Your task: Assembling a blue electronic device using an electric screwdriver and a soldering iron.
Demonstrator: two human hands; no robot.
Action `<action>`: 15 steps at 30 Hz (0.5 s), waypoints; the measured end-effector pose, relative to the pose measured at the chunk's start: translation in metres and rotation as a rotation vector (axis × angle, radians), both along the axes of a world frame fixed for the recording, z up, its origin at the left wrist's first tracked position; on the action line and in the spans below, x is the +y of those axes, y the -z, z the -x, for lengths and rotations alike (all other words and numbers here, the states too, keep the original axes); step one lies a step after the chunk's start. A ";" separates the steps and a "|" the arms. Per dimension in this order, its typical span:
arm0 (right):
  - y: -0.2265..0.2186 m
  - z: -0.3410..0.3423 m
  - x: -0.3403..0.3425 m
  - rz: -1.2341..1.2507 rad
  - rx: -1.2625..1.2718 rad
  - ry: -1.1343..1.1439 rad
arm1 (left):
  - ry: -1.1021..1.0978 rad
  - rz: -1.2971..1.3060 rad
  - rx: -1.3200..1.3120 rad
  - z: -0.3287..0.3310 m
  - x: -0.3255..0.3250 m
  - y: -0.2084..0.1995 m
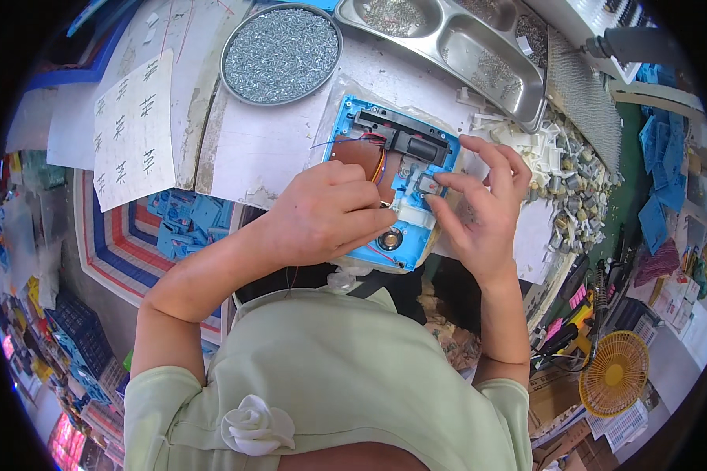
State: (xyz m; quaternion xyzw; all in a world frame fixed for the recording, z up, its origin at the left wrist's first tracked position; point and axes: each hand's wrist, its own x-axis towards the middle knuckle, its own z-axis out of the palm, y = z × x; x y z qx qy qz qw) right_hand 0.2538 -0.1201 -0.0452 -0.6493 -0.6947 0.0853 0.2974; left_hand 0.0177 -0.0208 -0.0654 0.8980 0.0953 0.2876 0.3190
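Observation:
A blue plastic housing [346,118] lies open-side up on a clear plastic bag in front of me. Inside it are a black module [422,147], a brown board [357,153], thin coloured wires and a round metal-centred part [390,239]. My left hand [330,210] is closed over the housing's left side, its fingers curled; what they hold, if anything, is hidden. On the right, my right hand [483,208] has its thumb and index finger at a small silver motor [428,184] seated in the housing. Its other fingers are bent loosely over the rim.
A round tray of screws [281,55] stands at the back. A metal compartment tray [491,67] with small parts is at the back right. White gear parts and motors [562,173] are piled at right. A marked paper sheet [137,129] hangs over the left edge.

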 end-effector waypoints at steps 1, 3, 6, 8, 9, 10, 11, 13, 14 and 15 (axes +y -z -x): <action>-0.001 0.000 0.001 0.024 -0.005 -0.004 | 0.002 0.003 0.001 0.000 0.000 0.000; -0.005 0.000 0.003 0.065 -0.009 0.001 | 0.008 0.009 0.002 0.001 0.001 0.000; -0.010 0.001 0.005 0.107 -0.011 0.010 | 0.013 0.003 0.009 0.001 0.001 0.000; -0.013 -0.001 0.007 0.120 -0.023 0.001 | 0.019 0.004 0.003 0.001 0.002 -0.002; -0.015 -0.001 0.008 0.134 -0.009 -0.005 | 0.022 0.004 -0.001 0.001 0.002 -0.003; -0.017 -0.002 0.008 0.147 0.005 -0.011 | 0.021 0.066 -0.035 0.001 0.002 -0.003; -0.018 -0.003 0.008 0.160 0.019 -0.015 | 0.021 0.128 -0.069 0.002 0.003 -0.003; -0.021 -0.004 0.001 0.097 0.001 0.015 | 0.024 0.247 -0.113 0.006 0.003 -0.007; -0.022 -0.002 -0.001 0.072 -0.001 0.030 | 0.009 0.292 -0.135 0.009 0.003 -0.008; -0.022 0.004 0.001 0.020 -0.002 -0.012 | -0.006 0.337 -0.156 0.011 0.002 -0.008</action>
